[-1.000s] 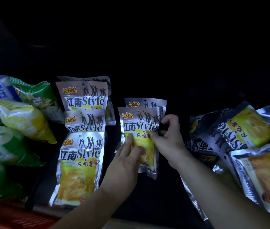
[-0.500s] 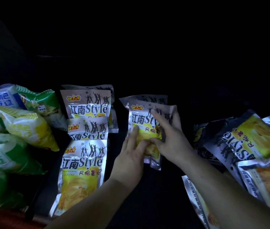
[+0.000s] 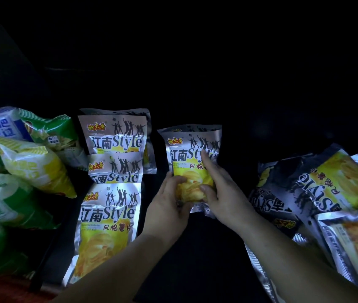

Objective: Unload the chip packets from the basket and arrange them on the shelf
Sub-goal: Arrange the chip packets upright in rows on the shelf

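A silver and yellow chip packet lies on the dark shelf at the centre, on top of another like it whose top edge shows behind. My left hand grips its lower left corner, thumb on the front. My right hand rests on its right side, with the index finger stretched up over the print and the thumb on the yellow part. To the left, a column of three matching packets lies overlapped, with one more behind.
Several green and yellow puffed bags are stacked at the far left. A loose heap of silver and black packets lies at the right, some upside down. A red edge shows at the bottom left. The shelf's back is dark.
Both hands pushed the centre packet further back and squared it over the one beneath. My right hand went from pinching its right edge to lying on its front.
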`<state>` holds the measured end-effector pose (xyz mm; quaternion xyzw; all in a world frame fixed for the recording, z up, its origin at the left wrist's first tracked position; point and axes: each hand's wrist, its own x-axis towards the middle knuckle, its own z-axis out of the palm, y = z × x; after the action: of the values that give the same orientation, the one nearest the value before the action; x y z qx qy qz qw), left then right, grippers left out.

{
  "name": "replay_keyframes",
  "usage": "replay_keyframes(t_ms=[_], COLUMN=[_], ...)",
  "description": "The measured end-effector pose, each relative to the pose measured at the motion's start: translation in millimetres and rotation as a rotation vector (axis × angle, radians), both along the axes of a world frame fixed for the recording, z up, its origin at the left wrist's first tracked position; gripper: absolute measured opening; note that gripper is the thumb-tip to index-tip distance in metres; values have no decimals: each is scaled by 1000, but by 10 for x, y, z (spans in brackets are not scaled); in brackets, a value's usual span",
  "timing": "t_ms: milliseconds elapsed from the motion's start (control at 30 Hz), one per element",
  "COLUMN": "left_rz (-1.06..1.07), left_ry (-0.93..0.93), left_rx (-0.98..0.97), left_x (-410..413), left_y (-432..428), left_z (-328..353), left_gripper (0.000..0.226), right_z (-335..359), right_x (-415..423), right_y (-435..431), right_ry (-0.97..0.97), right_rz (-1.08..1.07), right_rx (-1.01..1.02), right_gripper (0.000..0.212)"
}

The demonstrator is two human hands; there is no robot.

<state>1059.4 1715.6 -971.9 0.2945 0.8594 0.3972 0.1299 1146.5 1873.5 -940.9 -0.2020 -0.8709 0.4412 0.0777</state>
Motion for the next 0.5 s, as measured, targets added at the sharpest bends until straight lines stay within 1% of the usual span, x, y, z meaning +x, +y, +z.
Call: replay_keyframes(t_ms=[67, 200, 267, 333, 433, 500], left_rz=[-4, -29, -35, -44, -49, -19], left_ry=[12, 26, 35, 29, 100, 94], left_rx=[6, 40, 39, 42, -12, -35], left_x=[-8, -31, -17, 22, 53, 47], left_y=[17, 98, 115, 71, -35, -93], left_z=[-26, -43, -31, -34, -54, -58], left_gripper=[58, 59, 64, 75, 85, 86], right_z=[-12, -112, -146, -146, -87, -72], right_x=[28, 194, 258, 299, 301, 273], right_y=[9, -36, -48, -66, -123, -145], right_ry=[42, 90, 53, 7, 36, 53], right_rz=[-40, -52, -91, -113, -101, -106], right_rx=[7, 36, 8, -6, 5, -18], right_gripper=[81, 79, 82, 84, 87, 86])
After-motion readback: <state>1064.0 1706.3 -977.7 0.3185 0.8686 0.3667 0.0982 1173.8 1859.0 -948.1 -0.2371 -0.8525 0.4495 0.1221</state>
